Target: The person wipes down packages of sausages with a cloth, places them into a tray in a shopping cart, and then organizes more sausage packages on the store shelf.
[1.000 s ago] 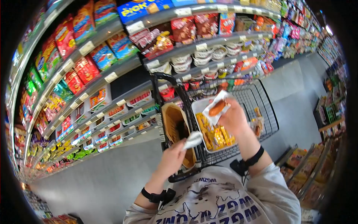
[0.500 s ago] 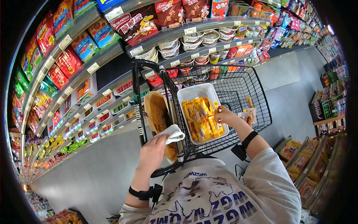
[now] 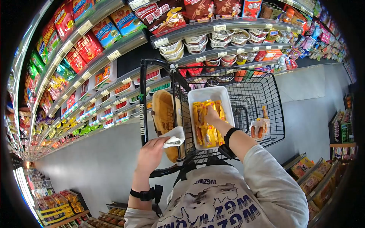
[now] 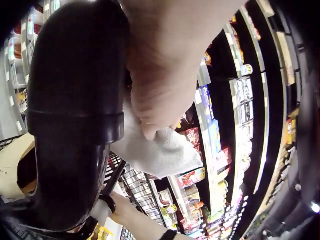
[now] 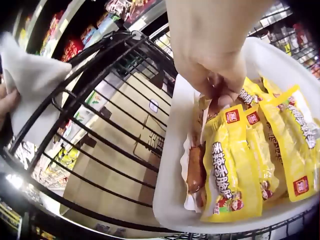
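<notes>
My left hand (image 3: 149,154) pinches a folded white cloth (image 3: 175,136) beside the cart handle; in the left wrist view the cloth (image 4: 155,150) hangs under the curled fingers. Inside the white tub (image 3: 222,91), my right hand (image 3: 213,116) reaches down among yellow snack packets (image 3: 210,137). The right wrist view shows the right hand (image 5: 212,65) with its fingers curled at the top of the packets (image 5: 230,170), near the tub's left wall. Its fingertips are partly hidden, but they pinch a packet's edge. A brown sausage-like packet (image 5: 196,169) lies against that wall.
The tub sits in a black wire cart (image 3: 279,102). A brown paper bag (image 3: 162,110) stands by the cart handle (image 3: 143,83). Clear packs of sausages (image 3: 260,128) lie at the cart's right. Stocked shelves (image 3: 224,26) run along the far side.
The right hand, which held a white-backed sausage pack a second ago, has gone down into the tub and moved left across the packets. The left hand keeps the cloth, moved left from the bag.
</notes>
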### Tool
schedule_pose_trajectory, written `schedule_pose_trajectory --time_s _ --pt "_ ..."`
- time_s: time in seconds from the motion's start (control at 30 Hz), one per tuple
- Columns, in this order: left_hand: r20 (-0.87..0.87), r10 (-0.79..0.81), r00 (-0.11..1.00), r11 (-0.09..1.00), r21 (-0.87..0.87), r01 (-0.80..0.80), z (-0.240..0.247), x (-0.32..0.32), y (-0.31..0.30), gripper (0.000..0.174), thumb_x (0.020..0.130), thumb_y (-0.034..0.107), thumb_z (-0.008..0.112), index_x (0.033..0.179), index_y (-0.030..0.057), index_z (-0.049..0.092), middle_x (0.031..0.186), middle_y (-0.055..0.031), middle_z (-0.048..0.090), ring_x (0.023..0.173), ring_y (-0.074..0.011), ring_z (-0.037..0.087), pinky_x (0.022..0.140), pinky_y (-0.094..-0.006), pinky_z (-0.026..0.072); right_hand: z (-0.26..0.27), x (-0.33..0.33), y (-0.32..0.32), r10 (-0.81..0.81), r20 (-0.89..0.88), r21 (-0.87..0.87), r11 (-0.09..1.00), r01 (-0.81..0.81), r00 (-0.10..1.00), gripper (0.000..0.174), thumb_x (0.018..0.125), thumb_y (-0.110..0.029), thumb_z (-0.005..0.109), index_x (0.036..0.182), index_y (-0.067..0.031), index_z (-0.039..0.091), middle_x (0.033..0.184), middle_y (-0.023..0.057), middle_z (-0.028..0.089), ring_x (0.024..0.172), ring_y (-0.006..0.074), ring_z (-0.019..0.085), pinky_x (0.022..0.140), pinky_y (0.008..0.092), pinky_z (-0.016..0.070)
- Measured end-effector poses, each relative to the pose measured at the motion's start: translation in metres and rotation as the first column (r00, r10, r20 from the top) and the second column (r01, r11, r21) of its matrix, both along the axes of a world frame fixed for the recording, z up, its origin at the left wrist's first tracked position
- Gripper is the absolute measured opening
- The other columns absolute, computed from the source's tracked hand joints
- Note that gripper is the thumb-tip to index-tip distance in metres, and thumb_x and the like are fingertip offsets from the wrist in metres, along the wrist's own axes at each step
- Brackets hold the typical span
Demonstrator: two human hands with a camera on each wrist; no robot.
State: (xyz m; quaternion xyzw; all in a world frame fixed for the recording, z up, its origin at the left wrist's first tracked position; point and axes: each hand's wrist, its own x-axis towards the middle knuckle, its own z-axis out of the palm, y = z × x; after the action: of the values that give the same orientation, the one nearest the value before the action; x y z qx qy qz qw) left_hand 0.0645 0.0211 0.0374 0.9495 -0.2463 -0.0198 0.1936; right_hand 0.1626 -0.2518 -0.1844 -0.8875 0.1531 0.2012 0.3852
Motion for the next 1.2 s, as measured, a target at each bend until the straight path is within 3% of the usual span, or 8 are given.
schedule_pose_trajectory --time_s 0.33,0.4,0.5,0.57,0.73,1.0,1.1,1.2 --pt "0.028 -0.070 0.997 0.997 0.009 0.070 -0.003 0.009 0.008 0.030 0.078 0.003 0.056 0.106 0.0110 0.061 0.101 -0.0053 0.064 0.092 -0.0244 0.062 0.079 -0.0340 0.0498 0.025 -0.008 -0.001 0.013 0.175 -0.148 0.989 0.013 0.985 0.043 0.077 -0.004 0.056 0.118 -0.0009 0.041 0.106 0.0281 0.058 0.099 0.0405 0.058 0.085 0.0467 0.0466" --pt "0.030 -0.099 0.995 0.995 0.032 0.098 -0.003 0.006 0.015 0.029 0.078 0.003 0.056 0.105 0.0110 0.061 0.099 -0.0037 0.064 0.090 -0.0223 0.062 0.077 -0.0319 0.0496 0.028 -0.015 -0.010 0.062 0.372 -0.133 0.991 -0.013 0.926 0.043 0.078 -0.009 0.059 0.118 -0.0014 0.046 0.105 0.0261 0.059 0.100 0.0390 0.058 0.087 0.0441 0.0467" --pt "-0.019 -0.087 0.996 0.996 0.011 0.088 0.002 0.001 0.023 0.026 0.080 0.004 0.053 0.104 0.0089 0.061 0.099 -0.0074 0.065 0.093 -0.0265 0.062 0.081 -0.0361 0.0490 0.077 -0.020 -0.060 0.006 0.187 -0.011 1.000 -0.004 0.982 0.031 0.077 -0.018 0.062 0.105 -0.0050 0.062 0.093 0.0210 0.065 0.089 0.0342 0.063 0.079 0.0420 0.0499" --pt "0.011 -0.108 0.994 0.994 0.023 0.108 0.002 -0.003 0.031 0.026 0.079 0.004 0.054 0.104 0.0099 0.062 0.099 -0.0056 0.065 0.091 -0.0248 0.062 0.080 -0.0348 0.0491 0.081 -0.031 -0.117 0.109 0.301 -0.200 0.979 -0.049 0.947 0.025 0.076 -0.020 0.063 0.097 -0.0053 0.064 0.087 0.0162 0.067 0.080 0.0307 0.065 0.071 0.0396 0.0511" --pt "0.015 -0.042 0.999 0.999 0.023 0.041 0.003 -0.014 0.049 0.028 0.079 0.004 0.055 0.106 0.0115 0.062 0.097 -0.0058 0.065 0.089 -0.0259 0.062 0.076 -0.0353 0.0500 0.050 -0.067 -0.234 0.271 -0.085 -0.451 0.847 -0.280 0.959 0.029 0.072 -0.017 0.065 0.099 -0.0049 0.064 0.103 0.0152 0.064 0.095 0.0309 0.062 0.081 0.0388 0.0493" --pt "-0.086 0.082 0.993 0.997 0.003 -0.082 0.006 -0.020 0.065 0.027 0.081 0.004 0.056 0.107 0.0088 0.060 0.099 -0.0098 0.064 0.090 -0.0312 0.061 0.075 -0.0383 0.0490 0.025 -0.122 -0.189 0.403 -0.565 -0.344 0.678 -0.649 0.720 0.046 0.069 -0.023 0.071 0.111 -0.0077 0.060 0.114 0.0132 0.061 0.108 0.0296 0.057 0.088 0.0398 0.0474" --pt "-0.167 0.215 0.962 0.966 -0.106 -0.234 0.004 -0.022 0.061 0.023 0.083 0.005 0.057 0.106 0.0048 0.058 0.095 -0.0146 0.063 0.087 -0.0359 0.060 0.072 -0.0401 0.0485 0.046 -0.121 -0.164 0.502 -0.580 -0.348 0.560 -0.752 0.642 0.050 0.065 -0.024 0.074 0.111 -0.0090 0.060 0.111 0.0148 0.060 0.107 0.0309 0.056 0.087 0.0409 0.0474" --pt "-0.274 0.295 0.916 0.931 -0.136 -0.340 0.002 -0.027 0.054 0.020 0.085 0.007 0.057 0.104 0.0020 0.056 0.090 -0.0196 0.061 0.081 -0.0401 0.059 0.067 -0.0414 0.0480 -0.016 -0.125 -0.171 0.623 -0.371 -0.359 0.588 -0.725 0.689 0.044 0.065 -0.016 0.075 0.106 -0.0125 0.063 0.111 0.0134 0.056 0.108 0.0332 0.052 0.088 0.0435 0.0459"
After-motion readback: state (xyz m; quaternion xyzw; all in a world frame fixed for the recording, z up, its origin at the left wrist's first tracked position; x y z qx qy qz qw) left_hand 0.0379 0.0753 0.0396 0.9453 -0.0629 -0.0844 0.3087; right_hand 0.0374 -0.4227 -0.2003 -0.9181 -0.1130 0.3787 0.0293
